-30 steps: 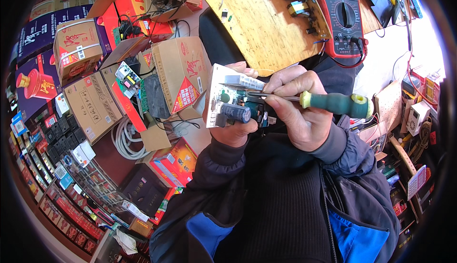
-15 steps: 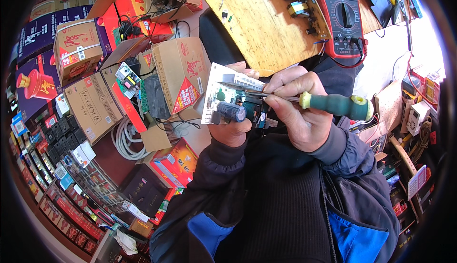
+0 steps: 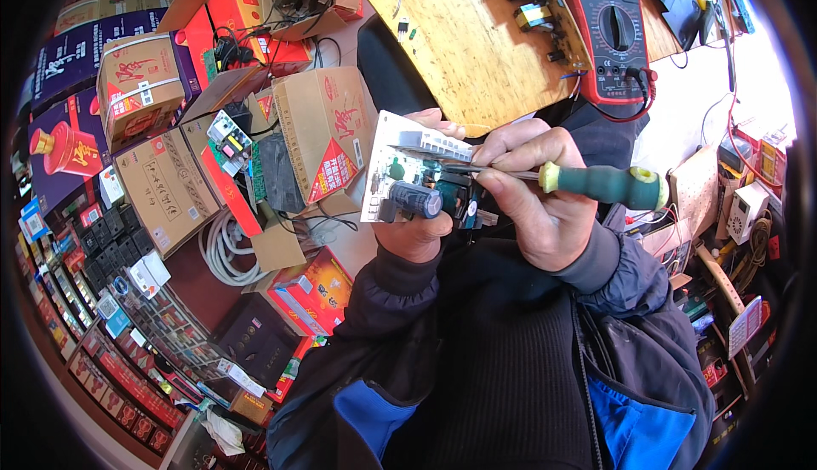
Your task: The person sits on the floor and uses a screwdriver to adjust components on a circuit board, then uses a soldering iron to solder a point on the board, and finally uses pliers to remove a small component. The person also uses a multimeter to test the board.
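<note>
A white circuit board (image 3: 375, 182) with a large dark cylindrical capacitor (image 3: 414, 199) and a pale finned heatsink (image 3: 430, 144) is held up in front of my chest. My left hand (image 3: 414, 239) grips it from beneath and behind, thumb below, fingers at the far edge. My right hand (image 3: 545, 202) pinches the shaft of a screwdriver (image 3: 604, 185) with a dark green handle and yellow-green ends. Its shaft points left into the parts beside the heatsink; the tip is hard to make out there.
Beyond my hands is a wooden table (image 3: 477, 53) with small loose electronic parts. A red multimeter (image 3: 614, 28) lies on its right side. Cardboard boxes (image 3: 323, 130) crowd the left, with a coiled grey cable (image 3: 225, 253). Shelves of clutter and a calculator (image 3: 745, 325) stand at right.
The screwdriver handle has turned slightly and shifted a little to the right. The board and both hands stay almost in place.
</note>
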Demonstrator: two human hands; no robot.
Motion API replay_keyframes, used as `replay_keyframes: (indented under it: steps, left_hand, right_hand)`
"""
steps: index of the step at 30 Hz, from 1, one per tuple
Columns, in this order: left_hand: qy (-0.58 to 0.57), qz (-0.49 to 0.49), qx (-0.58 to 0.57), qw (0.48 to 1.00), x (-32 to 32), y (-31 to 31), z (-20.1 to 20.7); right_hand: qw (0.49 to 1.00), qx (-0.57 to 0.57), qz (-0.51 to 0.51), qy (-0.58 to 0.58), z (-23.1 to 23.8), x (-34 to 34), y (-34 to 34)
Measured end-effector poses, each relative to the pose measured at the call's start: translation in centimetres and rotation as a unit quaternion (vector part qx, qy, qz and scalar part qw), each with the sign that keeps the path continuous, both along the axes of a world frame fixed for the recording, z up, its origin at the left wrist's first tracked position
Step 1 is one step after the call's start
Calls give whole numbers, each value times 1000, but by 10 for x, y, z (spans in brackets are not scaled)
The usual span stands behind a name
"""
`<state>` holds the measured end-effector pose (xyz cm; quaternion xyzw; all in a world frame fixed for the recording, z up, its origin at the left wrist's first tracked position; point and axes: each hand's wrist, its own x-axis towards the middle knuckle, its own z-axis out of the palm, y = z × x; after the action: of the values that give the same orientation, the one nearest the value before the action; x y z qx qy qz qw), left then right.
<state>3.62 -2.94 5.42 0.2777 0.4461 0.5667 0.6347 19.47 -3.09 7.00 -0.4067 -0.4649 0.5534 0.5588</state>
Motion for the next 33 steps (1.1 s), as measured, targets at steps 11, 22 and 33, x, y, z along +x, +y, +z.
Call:
replay_keyframes:
  steps: [11,22,33]
  left_hand:
    - [4,-2,1,1000,0,2,0]
    - [-6,-2,2,1000,1,1,0]
    - [-13,-2,7,1000,0,0,-3]
  right_hand:
    - [1000,7,2,5,-3,0,0]
    - [1000,7,-25,7,-2,-2,-1]
    - [1000,6,-13,-4,-2,-1,0]
